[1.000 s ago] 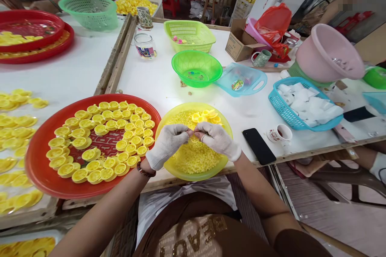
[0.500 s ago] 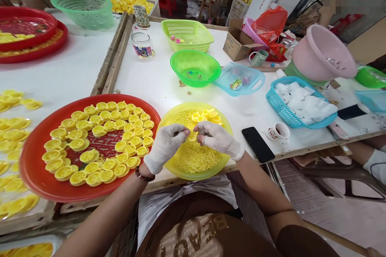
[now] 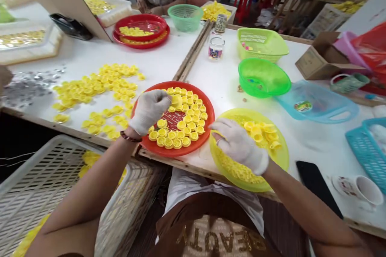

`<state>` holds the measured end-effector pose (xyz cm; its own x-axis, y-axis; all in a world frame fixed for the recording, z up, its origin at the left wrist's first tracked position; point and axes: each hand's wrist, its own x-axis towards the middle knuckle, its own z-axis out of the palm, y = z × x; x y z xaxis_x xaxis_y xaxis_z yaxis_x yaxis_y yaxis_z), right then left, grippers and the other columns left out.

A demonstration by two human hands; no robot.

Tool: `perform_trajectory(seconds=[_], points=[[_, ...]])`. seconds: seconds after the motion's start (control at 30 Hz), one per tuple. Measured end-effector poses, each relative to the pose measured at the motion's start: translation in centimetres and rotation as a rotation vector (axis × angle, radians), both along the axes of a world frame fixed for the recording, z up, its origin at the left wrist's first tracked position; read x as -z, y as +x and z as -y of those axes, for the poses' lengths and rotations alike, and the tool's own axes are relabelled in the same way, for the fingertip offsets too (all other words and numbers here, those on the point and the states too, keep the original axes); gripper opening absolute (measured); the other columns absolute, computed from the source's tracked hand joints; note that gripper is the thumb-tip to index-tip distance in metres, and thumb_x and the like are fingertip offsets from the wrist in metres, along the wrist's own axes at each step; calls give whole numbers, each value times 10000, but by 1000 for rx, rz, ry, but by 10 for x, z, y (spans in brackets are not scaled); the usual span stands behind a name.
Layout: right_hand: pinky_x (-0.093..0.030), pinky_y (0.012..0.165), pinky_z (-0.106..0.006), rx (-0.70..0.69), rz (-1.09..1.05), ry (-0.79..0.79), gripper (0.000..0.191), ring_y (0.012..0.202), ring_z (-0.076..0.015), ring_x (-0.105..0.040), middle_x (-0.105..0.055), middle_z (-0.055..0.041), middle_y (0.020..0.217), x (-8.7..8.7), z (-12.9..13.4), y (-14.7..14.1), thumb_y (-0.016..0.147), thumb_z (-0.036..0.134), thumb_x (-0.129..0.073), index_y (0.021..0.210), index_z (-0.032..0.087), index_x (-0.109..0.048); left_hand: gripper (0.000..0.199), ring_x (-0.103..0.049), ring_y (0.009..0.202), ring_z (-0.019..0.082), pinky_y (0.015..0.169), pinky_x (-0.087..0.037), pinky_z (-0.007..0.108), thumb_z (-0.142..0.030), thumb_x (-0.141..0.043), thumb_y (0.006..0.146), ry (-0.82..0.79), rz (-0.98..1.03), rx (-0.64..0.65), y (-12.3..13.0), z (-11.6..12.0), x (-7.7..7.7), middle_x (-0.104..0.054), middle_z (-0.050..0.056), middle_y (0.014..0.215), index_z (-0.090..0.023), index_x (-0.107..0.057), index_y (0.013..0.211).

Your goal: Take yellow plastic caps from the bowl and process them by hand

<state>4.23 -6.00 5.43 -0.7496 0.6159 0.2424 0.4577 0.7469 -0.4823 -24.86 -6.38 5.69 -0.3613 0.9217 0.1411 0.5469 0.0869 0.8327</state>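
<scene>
My left hand [image 3: 151, 111], in a white glove, is over the red tray [image 3: 173, 119] and pinches a yellow round cup-shaped plastic piece [image 3: 176, 101]. Many similar pieces stand in rings on the tray, with part of its patterned bottom showing. My right hand [image 3: 241, 142], gloved too, with bare fingertips, is above the left side of the yellow bowl [image 3: 282, 164]. Its fingers are curled together; whether anything is between them is hidden. Small yellow granules [image 3: 239, 169] fill the bowl's bottom, and several yellow cup pieces [image 3: 261, 131] lie in a heap on them.
Loose yellow pieces [image 3: 99, 82] cover the table to the left. Beyond are stacked red trays [image 3: 164, 39], a jar [image 3: 216, 49] and a green bowl [image 3: 263, 80]. A phone [image 3: 318, 186] and a cup [image 3: 358, 190] lie right. A crate [image 3: 57, 160] stands below left. A person sits opposite.
The view has turned left. My hands, close together over the yellow bowl before, are now apart: the left has moved over the red tray with a yellow piece, the right stays at the bowl.
</scene>
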Motion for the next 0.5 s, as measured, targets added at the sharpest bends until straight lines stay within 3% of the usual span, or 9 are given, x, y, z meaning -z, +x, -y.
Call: perform_trajectory(seconds=[0.1,0.17,0.27,0.37,0.5], points=[[-475,1010,-371,-155,178,-35,275,1104,-229,-589,-655,-104,1189,13,-4,-72,966,162,-456,1182,152,-625,216,-577,719,193,724,-475,334,-326,-543,817,-61,-456,-42,-45,10,4,-621,61,732,-173,-651,709],[-467,999,-380,-151,372,-38,327,1121,-246,-570,-620,-111,1258,27,-10,-114,944,172,-471,1247,150,-592,221,-590,776,219,746,-465,344,-301,-506,815,-123,-572,-6,-60,17,14,-648,90,809,-174,-653,708],[-482,927,-432,-116,484,-50,374,1099,-289,-571,-601,-154,1281,50,-20,-160,904,167,-499,1269,130,-573,248,-606,816,232,761,-463,341,-295,-472,840,-185,-599,5,-69,25,30,-671,113,862,-174,-652,720],[-470,911,-481,-109,524,-60,341,1123,-324,-555,-608,-160,1266,63,-25,-186,888,158,-495,1212,149,-601,272,-608,805,227,743,-454,334,-314,-458,875,-174,-592,-18,-72,28,39,-675,107,874,-178,-653,745],[-446,927,-488,-164,526,-49,349,1160,-313,-524,-617,-102,1282,65,-23,-194,909,173,-468,1228,223,-600,273,-607,823,227,748,-455,331,-298,-456,885,-161,-607,37,-74,21,38,-670,102,879,-175,-663,756]])
